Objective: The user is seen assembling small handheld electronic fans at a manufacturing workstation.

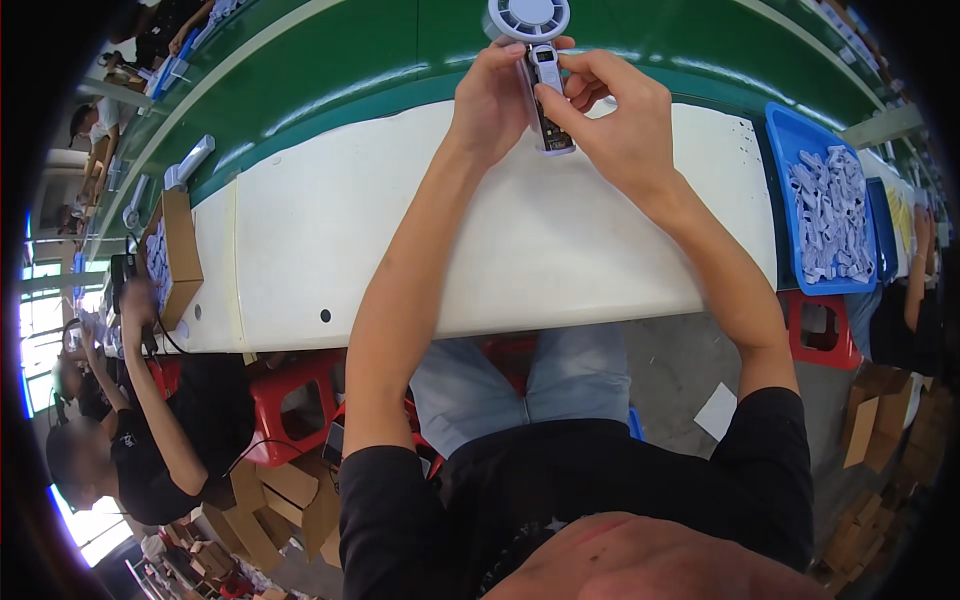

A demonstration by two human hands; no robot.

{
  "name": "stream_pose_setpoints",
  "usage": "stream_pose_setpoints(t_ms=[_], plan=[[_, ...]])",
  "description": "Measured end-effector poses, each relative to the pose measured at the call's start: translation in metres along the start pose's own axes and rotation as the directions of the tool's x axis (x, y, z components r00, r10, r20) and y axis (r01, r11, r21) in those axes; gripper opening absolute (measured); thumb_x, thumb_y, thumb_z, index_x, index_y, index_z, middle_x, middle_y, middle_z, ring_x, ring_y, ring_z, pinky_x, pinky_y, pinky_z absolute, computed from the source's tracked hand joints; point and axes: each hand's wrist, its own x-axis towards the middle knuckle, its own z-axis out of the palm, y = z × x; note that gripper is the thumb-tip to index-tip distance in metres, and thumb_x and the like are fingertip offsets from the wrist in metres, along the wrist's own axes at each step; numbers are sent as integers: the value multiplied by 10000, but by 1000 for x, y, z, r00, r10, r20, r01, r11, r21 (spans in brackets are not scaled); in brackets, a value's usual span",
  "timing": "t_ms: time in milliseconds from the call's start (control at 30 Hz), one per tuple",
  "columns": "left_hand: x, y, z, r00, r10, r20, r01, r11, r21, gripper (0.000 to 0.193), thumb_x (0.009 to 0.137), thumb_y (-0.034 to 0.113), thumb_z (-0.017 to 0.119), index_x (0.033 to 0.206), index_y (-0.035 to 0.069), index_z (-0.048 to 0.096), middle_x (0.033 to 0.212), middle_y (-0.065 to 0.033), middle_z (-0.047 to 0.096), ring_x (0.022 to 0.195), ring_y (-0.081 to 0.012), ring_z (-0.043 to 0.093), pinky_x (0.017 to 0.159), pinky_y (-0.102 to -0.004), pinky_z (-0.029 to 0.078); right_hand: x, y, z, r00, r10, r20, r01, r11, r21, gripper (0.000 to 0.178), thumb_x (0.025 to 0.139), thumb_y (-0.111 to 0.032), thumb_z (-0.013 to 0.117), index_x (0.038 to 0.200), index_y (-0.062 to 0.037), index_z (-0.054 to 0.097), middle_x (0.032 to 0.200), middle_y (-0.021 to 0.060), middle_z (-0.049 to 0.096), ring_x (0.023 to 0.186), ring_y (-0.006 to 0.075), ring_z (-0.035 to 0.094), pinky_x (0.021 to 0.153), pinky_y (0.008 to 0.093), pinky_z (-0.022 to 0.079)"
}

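A handheld fan point(528, 14) with a round, pale grey slotted head is held over the far side of the white table mat. Its handle is uncovered at the front, and dark inner parts point(556, 138) show along it. My left hand point(488, 108) is closed around the handle's left side just below the head. A small pale plastic piece point(546, 68) with a dark window lies on the upper handle. My right hand point(632, 125) closes on this piece from the right, thumb against its lower end and index finger by its upper edge. Some fingertips are hidden behind the handle.
A blue tray point(783, 180) of pale plastic parts stands on the right. On the left are a cardboard box point(182, 255) of parts and another fan point(192, 160). The green conveyor point(350, 50) runs beyond the mat point(300, 240). A co-worker point(150, 450) sits at left.
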Motion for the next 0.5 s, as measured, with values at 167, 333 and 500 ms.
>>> stream_pose_setpoints(t_ms=[167, 333, 500], plan=[[4, -5, 4, 977, 85, -197, -37, 971, 236, 418, 847, 210, 613, 1170, 2, 446, 1053, -104, 599, 927, -203, 601, 879, -356, 472, 0, 5, 1, 1000, -28, -8, 28, 1000, -2, 253, 739, -126, 745, 931, 4, 644, 699, 49, 608, 617, 127, 588, 595, 243, 496], [15, -8, -6, 945, 167, -282, -84, 955, 283, 392, 832, 198, 638, 1119, -11, 473, 948, -111, 613, 847, -213, 626, 838, -346, 499, 25, 23, -24, 989, 143, 33, -145, 987, 65, 250, 749, -103, 752, 967, -22, 659, 741, 51, 632, 647, 131, 604, 620, 254, 507], [20, 3, -22, 972, 126, -197, -48, 932, 361, 415, 889, 243, 591, 1187, 8, 423, 926, -88, 570, 757, -145, 590, 689, -281, 511, 51, 63, -78, 908, 406, -99, -401, 913, 69, 130, 851, -123, 597, 838, 6, 598, 711, 85, 614, 713, 138, 612, 593, 295, 486]])
